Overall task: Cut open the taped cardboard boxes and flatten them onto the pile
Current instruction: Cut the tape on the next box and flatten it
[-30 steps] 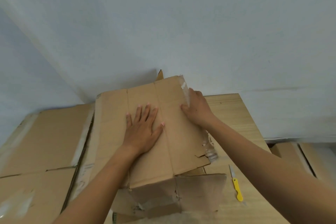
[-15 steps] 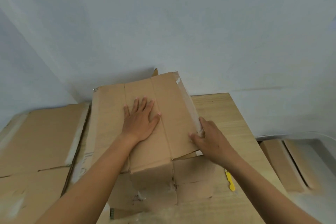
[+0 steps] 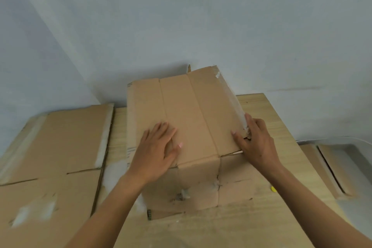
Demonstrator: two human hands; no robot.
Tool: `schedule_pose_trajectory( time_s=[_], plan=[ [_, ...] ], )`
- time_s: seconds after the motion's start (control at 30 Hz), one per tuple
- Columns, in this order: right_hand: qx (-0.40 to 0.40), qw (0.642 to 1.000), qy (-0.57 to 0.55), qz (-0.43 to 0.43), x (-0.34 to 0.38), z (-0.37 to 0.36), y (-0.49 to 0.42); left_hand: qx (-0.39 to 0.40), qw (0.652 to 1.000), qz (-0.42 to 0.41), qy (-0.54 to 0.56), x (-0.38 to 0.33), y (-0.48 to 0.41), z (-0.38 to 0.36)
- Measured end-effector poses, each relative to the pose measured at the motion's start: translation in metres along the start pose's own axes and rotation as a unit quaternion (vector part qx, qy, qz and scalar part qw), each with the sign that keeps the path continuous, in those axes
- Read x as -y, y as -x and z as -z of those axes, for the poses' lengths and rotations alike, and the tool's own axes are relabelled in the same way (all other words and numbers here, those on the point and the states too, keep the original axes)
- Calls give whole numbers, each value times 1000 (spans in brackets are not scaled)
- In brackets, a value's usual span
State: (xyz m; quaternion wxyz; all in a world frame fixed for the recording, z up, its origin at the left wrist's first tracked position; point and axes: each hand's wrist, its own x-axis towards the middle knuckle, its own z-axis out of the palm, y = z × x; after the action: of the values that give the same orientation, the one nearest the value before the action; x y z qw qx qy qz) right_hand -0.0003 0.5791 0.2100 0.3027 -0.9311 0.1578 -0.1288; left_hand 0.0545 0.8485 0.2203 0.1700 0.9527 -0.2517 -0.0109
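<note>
Hidden or unclear first: a yellow speck (image 3: 273,188) shows just past the right forearm, the rest covered by the arm; probably a cutter handle, can't confirm. Both forearms are cut off at the bottom edge. The box's far side and right wall are out of sight. The frame is soft, so the tape residue reads only as pale smears.

The cardboard box (image 3: 191,110) stands on the wooden table (image 3: 259,104), pushed back near the wall (image 3: 181,16). Plain brown, top panel tilted up toward the far edge, two lengthwise creases. Whitish tape remnants run down its right edge. The front face is scuffed, with torn tape patches around the centre seam. A thin gap is open at the near-right corner between the top panel and the front face.

The left hand (image 3: 156,155) lies flat on the top panel, fingers spread and straight, pressing. The right hand (image 3: 255,143) grips the right edge near that corner: thumb on top, fingers wrapped over the side, tips partly hidden.

The flattened pile (image 3: 60,147) lies left of the box, overhanging the table. More flat cardboard (image 3: 330,169) sits lower on the right, off the table.
</note>
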Motion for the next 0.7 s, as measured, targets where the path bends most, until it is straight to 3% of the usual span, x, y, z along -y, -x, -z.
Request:
schedule_pose_trajectory(
  time_s=[0.1,0.23,0.4,0.7],
  plan=[
    [-22,1000,-11,-4,4,-2,3,-73,995,71,16,20,40,0],
    [-35,999,-25,-20,11,-4,9,-155,954,189,173,26,70,-5],
    [-64,996,-59,-35,17,-5,21,-195,920,173,293,29,62,-11],
    [-94,990,-92,-45,36,-9,50,-289,880,178,332,49,73,-13]
  ],
)
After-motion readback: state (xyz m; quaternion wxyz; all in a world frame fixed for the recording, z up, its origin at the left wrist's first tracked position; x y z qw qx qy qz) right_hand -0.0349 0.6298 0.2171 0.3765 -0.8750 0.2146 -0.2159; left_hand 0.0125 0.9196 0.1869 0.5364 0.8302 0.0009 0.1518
